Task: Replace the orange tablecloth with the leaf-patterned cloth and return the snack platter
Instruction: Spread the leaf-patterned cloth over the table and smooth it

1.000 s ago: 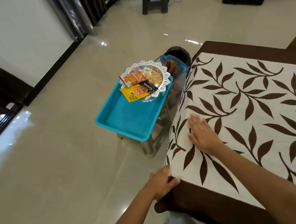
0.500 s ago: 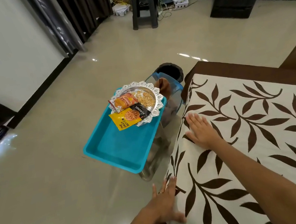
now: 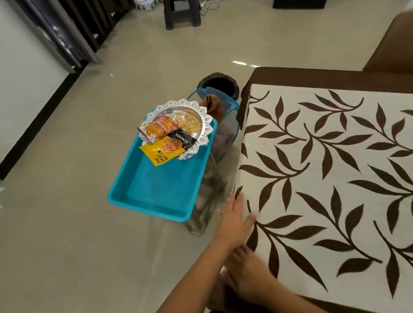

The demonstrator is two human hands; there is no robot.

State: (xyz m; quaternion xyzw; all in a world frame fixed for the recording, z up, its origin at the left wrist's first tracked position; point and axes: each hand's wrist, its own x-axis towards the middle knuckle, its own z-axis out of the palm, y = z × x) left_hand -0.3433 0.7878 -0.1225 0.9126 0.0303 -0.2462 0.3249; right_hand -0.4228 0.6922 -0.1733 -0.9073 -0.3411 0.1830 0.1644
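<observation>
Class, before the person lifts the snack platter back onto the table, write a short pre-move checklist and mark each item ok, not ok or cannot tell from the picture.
1. Leaf-patterned cloth covers the tabletop: ok.
2. Cloth lies flat where the platter would go: ok, no visible wrinkles.
3. Left hand free: ok, open at the cloth's edge.
4. Right hand free: cannot tell, blurred at the corner.
5. Snack platter steady on the blue tray: not ok, packets overhang its rim.
6. Orange tablecloth put away: cannot tell.

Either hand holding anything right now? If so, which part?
Nothing is held. The left hand lies flat, fingers extended, at the near-left edge of the leaf-patterned cloth. The right hand rests over that cloth's corner, blurred, with no clear grip.
</observation>
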